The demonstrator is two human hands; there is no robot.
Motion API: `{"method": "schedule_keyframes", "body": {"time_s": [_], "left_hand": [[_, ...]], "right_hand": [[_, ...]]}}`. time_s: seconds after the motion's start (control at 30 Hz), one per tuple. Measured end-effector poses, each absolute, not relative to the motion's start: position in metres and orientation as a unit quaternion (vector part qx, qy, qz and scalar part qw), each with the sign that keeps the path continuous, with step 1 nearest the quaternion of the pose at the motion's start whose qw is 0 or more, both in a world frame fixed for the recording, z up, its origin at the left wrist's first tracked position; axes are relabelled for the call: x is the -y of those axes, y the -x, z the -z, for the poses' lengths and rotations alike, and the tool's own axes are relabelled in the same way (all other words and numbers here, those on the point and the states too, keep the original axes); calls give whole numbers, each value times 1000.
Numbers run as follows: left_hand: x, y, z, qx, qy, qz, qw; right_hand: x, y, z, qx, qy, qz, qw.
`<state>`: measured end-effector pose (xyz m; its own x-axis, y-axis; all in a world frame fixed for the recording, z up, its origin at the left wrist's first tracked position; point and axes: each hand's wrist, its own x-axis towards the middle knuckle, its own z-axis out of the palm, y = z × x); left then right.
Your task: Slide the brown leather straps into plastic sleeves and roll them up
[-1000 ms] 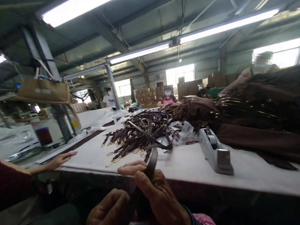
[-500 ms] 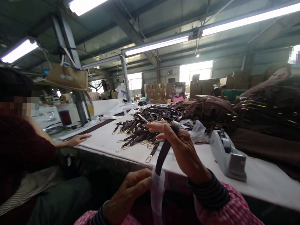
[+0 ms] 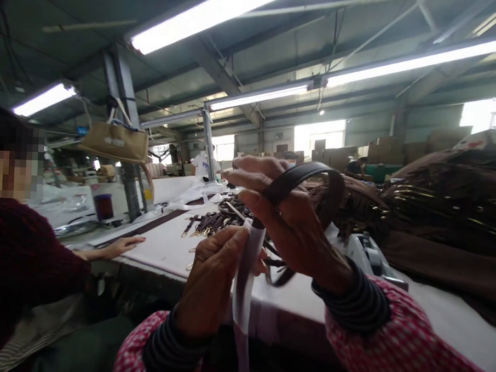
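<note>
A dark brown strap [image 3: 304,175] runs through my right hand [image 3: 293,226], looping over its fingers and hanging down behind the wrist. My right thumb and fingers are closed round it. Below, the strap's lower part sits inside a narrow, cloudy plastic sleeve [image 3: 243,290]. My left hand [image 3: 211,277] pinches the sleeve near its upper end, just under the right hand. The sleeve's lower end drops out of view at the bottom. Behind my hands, short dark straps with gold-coloured clips [image 3: 209,225] lie on the table, partly hidden.
A tape dispenser [image 3: 368,254] stands right of my right hand, beside a large pile of brown bags [image 3: 444,200]. At the left, a co-worker's hand [image 3: 120,247] rests on the table edge [image 3: 154,267]. A tan bag [image 3: 114,142] hangs from a post.
Both hands have risen, bringing strap and sleeve up with them. The sleeve's top is now close under my right hand, and the strap forms a wide loop to the right.
</note>
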<state>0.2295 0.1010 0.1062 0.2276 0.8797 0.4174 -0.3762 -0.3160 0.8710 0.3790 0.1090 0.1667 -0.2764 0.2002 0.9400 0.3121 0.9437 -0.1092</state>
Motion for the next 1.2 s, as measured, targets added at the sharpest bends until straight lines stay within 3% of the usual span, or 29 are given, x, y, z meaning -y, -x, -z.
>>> {"method": "schedule_keyframes", "body": {"time_s": [0.23,0.37,0.5,0.63,0.73,0.93,1.13,1.2], "left_hand": [[-111,-221,-77,-308,-555,-559,533],[-116,-210,-63,-355,-551,-566,500],[-122,-204,-68,-360,-583,-543,485],[-132,-205,-99,-294,-600,-564,485],[-135,-205,-126,-255,-602,-579,487],[-138,-203,-149,-241,-631,-538,504],[-143,-223,-180,-211,-626,-548,514],[-144,-231,-191,-199,-612,-571,511]], "right_hand": [[-137,-377,-96,711,241,-426,504],[-164,-401,-87,492,259,-587,588],[-173,-411,-104,463,249,-563,638],[-160,-401,-138,665,174,-435,581],[-154,-399,-170,714,152,-394,558],[-162,-413,-215,648,157,-371,646],[-165,-381,-220,744,197,-266,580],[-168,-371,-218,760,194,-283,552]]}}
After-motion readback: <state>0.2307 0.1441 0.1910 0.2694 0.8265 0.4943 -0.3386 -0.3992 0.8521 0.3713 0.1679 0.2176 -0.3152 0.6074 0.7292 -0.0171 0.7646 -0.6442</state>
